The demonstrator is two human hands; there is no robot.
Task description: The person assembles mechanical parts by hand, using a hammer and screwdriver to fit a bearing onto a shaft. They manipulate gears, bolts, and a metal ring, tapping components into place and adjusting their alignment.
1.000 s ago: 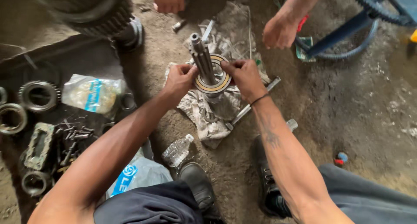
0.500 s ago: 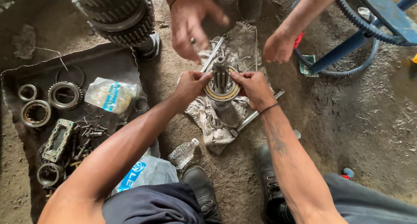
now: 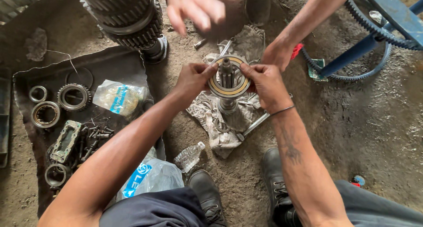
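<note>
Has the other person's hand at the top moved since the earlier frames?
Yes. The other person's hand, blurred, has lifted up and away from the splined shaft, which it nearly touched half a second ago, judged against the grey rag.

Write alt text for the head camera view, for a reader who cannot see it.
Both hands, left hand and right hand, grip a ring bearing around an upright splined shaft standing on a rag on the dirt floor. Another person's hands hover above; gears and bolts lie on a dark mat at left.
</note>
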